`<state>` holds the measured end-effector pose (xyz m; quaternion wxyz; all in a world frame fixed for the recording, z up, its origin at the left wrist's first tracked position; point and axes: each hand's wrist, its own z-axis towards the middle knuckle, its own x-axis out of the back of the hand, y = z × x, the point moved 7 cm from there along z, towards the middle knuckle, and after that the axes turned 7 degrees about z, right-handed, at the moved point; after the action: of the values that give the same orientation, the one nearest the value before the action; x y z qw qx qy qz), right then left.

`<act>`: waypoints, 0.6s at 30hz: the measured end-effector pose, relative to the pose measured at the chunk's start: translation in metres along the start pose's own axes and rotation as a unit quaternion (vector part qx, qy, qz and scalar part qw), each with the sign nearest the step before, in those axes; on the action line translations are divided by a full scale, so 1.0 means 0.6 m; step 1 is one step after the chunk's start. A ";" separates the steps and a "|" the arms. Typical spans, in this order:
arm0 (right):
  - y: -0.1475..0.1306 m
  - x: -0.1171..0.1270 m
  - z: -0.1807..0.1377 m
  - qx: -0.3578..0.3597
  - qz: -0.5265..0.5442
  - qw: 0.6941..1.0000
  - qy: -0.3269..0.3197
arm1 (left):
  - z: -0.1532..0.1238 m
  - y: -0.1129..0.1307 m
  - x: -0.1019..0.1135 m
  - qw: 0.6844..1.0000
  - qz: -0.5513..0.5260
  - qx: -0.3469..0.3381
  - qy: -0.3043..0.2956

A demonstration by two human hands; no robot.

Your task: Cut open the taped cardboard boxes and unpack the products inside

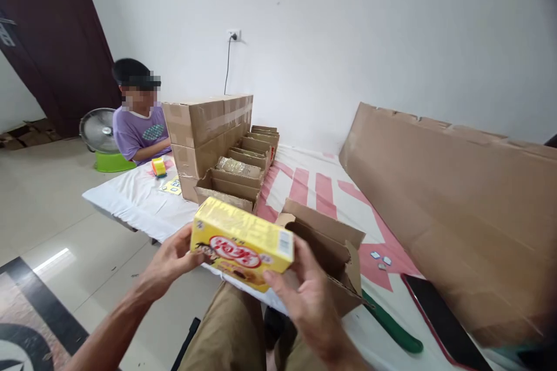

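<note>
A yellow carton with red and white lettering is held above my lap, one long side facing me and a barcode label near its right end. My left hand grips the left end, thumb on the front. Around the right end are the fingers of my right hand, its thumb on the lower front edge. Just behind my right hand stands an open cardboard box, its flaps up and its inside partly hidden. Beyond the carton, another open box heads a row of open boxes.
Taped boxes are stacked at the table's left. A person sits behind them. On the right lie a green handle, a dark phone-like slab and small square pieces, beside a large cardboard sheet.
</note>
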<state>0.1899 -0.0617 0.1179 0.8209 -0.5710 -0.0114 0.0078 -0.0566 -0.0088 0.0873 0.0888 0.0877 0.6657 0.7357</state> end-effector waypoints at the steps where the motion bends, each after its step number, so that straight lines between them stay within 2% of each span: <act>1: 0.021 -0.027 0.001 0.002 -0.016 1.000 -0.013 | -0.011 -0.014 0.030 0.999 0.030 0.012 0.009; 4: 0.094 -0.092 0.015 0.002 -0.037 0.999 -0.029 | -0.026 -0.068 0.095 0.995 0.083 0.050 0.028; 8: 0.199 -0.128 0.053 0.011 -0.067 0.997 0.023 | 0.003 -0.136 0.133 0.990 0.105 0.079 0.057; 13: 0.290 -0.128 0.103 0.037 -0.100 0.990 0.094 | 0.098 -0.192 0.140 0.992 0.093 0.057 0.058; 15: 0.310 -0.119 0.118 0.045 -0.119 0.985 0.120 | 0.133 -0.212 0.142 0.986 0.150 0.050 0.052; 18: 0.338 -0.103 0.127 0.038 -0.144 0.978 0.144 | 0.163 -0.243 0.149 0.951 0.292 0.062 0.077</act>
<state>0.1259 0.0788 -0.0460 0.8275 -0.5269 0.0249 -0.1925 -0.1169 0.1219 -0.0473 -0.1877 0.2266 0.6603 0.6909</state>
